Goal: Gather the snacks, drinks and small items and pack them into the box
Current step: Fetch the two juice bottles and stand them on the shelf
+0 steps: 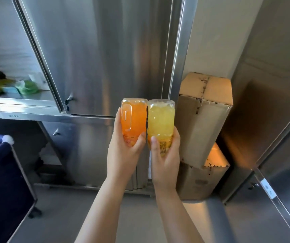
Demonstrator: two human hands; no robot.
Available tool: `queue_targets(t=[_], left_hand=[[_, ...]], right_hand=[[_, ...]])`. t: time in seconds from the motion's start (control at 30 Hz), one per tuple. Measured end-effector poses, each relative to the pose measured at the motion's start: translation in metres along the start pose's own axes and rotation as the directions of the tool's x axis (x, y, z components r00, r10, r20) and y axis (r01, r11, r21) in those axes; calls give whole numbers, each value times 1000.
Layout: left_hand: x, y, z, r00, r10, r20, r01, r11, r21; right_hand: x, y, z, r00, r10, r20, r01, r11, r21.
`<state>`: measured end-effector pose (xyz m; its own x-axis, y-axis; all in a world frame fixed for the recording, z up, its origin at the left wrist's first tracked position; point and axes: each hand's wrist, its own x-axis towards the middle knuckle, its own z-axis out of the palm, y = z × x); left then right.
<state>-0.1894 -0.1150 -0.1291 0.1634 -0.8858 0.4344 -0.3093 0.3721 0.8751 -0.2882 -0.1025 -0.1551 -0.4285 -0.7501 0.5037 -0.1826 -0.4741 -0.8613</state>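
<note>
While the left hand (123,155) grips an orange bottle (133,118), the right hand (166,158) grips a yellow bottle (160,121).

head-worn view, forward and down

**Two bottles, two hands, two boxes**

I count two drink bottles: one orange bottle (133,118) and one yellow bottle (160,123). There are two hands, the left hand (125,155) and the right hand (167,158), each holding one bottle. Two cardboard boxes stand by the wall, an upper box (205,109) and a lower box (198,181). One dark blue cart (0,181) is at the left. The green packets (26,86) on the shelf are too blurred to count.
</note>
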Motion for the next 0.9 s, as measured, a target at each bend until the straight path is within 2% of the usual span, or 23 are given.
queue_targets(t=[0.33,0.5,0.7,0.9], left_hand=[[92,-45,7,993,-16,-118,27,995,97],[127,-69,-3,989,-60,-138,70,995,72],[176,-114,-38,983,-78,-168,90,994,66],[247,-159,-103,985,-40,-166,47,998,41]], right_hand=[[79,53,71,990,55,132,-72,989,126],[95,73,114,980,70,188,-101,982,162],[107,99,182,975,43,217,-77,986,151],[115,109,292,983,21,184,-56,981,185]])
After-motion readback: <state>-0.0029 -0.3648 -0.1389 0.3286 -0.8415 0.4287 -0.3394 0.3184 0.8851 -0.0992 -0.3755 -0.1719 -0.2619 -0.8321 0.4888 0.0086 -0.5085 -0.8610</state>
